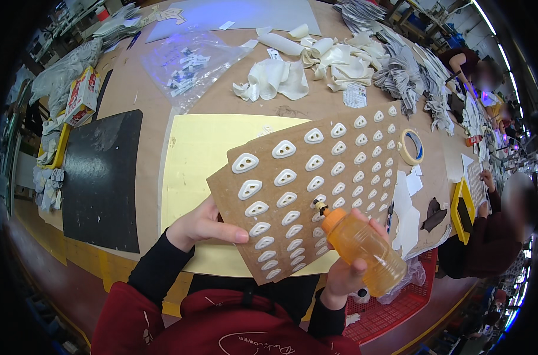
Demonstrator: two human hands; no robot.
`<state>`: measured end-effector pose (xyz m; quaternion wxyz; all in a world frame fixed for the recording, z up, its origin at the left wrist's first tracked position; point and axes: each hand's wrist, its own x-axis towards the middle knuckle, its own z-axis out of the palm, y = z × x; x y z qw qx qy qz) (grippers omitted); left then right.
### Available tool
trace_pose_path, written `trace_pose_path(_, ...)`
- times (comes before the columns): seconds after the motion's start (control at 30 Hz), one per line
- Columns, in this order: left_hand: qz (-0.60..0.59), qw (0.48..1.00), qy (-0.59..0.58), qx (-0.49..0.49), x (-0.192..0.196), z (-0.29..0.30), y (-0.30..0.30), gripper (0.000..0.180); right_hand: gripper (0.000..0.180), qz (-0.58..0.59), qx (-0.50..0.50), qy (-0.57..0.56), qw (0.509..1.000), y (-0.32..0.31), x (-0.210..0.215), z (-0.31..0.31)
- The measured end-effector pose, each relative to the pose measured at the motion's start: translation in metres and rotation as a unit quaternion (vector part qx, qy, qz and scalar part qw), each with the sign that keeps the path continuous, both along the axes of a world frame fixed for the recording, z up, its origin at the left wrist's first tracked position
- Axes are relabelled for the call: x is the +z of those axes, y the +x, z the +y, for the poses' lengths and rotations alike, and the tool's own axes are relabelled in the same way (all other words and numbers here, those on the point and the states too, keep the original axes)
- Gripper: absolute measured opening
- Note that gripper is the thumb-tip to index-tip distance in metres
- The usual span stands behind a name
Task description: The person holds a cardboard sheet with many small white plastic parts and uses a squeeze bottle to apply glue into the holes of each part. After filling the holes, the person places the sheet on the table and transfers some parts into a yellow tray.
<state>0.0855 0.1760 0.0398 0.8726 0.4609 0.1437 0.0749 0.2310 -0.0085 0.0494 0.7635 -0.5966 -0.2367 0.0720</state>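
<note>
Head view: at frame centre your left hand has its fingers clamped on the brown board of white pieces. Your right hand, lower right, has its fingers wrapped around the orange glue bottle, nozzle touching the board.

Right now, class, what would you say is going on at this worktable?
A person holds a brown board tilted above a yellow mat, the left hand gripping its lower left edge. The board carries rows of small white rounded-triangle pieces. The right hand grips an orange squeeze bottle, its nozzle tip touching or nearly touching the board near the middle rows. A roll of tape and a heap of white material pieces lie beyond.
</note>
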Motion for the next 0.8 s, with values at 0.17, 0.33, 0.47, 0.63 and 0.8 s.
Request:
trace_pose_path(0.17, -0.001, 1.000, -0.001, -0.003, 0.000, -0.001, 0.000, 0.083, 0.075, -0.105, -0.058, -0.013, 0.993, 0.010, -0.008, 0.008)
trace_pose_path(0.33, 0.003, 1.000, 0.008, -0.004, 0.001, 0.000, -0.001, 0.084, 0.079, -0.038, -0.022, -0.017, 0.999, 0.010, 0.000, 0.001)
trace_pose_path(0.47, 0.000, 1.000, 0.012, -0.008, -0.001, 0.001, -0.001, 0.084, 0.079, -0.039, -0.021, -0.018, 0.999, 0.012, -0.001, 0.000)
trace_pose_path(0.63, 0.004, 1.000, 0.006, -0.006, -0.002, 0.000, -0.001, 0.084, 0.077, -0.037, -0.026, -0.016, 0.999, 0.012, -0.001, -0.003)
trace_pose_path(0.8, 0.005, 1.000, 0.002, 0.000, -0.001, -0.001, -0.002, 0.084, 0.076, -0.022, -0.023, -0.008, 0.999, 0.011, -0.002, -0.006)
